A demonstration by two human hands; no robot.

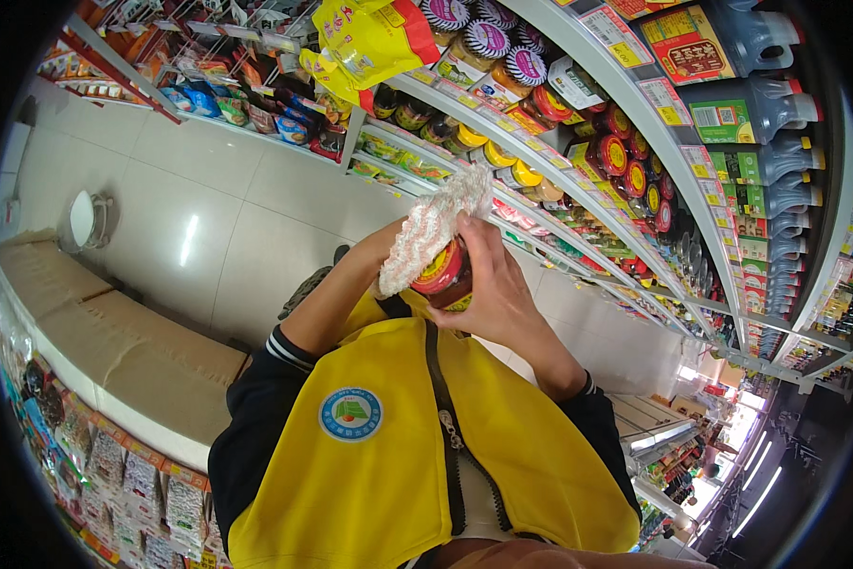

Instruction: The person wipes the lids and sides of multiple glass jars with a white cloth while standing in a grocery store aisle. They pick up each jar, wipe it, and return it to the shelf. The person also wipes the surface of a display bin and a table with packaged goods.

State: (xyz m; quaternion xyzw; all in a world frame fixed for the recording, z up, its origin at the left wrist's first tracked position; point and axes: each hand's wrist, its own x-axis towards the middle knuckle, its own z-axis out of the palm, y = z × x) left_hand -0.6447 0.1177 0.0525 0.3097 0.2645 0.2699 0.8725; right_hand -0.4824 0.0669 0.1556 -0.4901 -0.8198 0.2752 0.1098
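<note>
A glass jar with a red and yellow lid is gripped by my right hand. My fingers wrap its side, and the thumb lies along the lower part. A white cloth with pinkish streaks is draped against the lid and partly covers it. My left hand is mostly hidden behind the cloth and holds it to the jar. Both hands are in front of my chest, before a shelf of jars with similar red lids.
Large dark bottles line the upper right shelf. A yellow bag hangs at the shelf's end. Brown cardboard boxes lie on a ledge to the left, above hanging packets. A white round object stands on the tiled floor.
</note>
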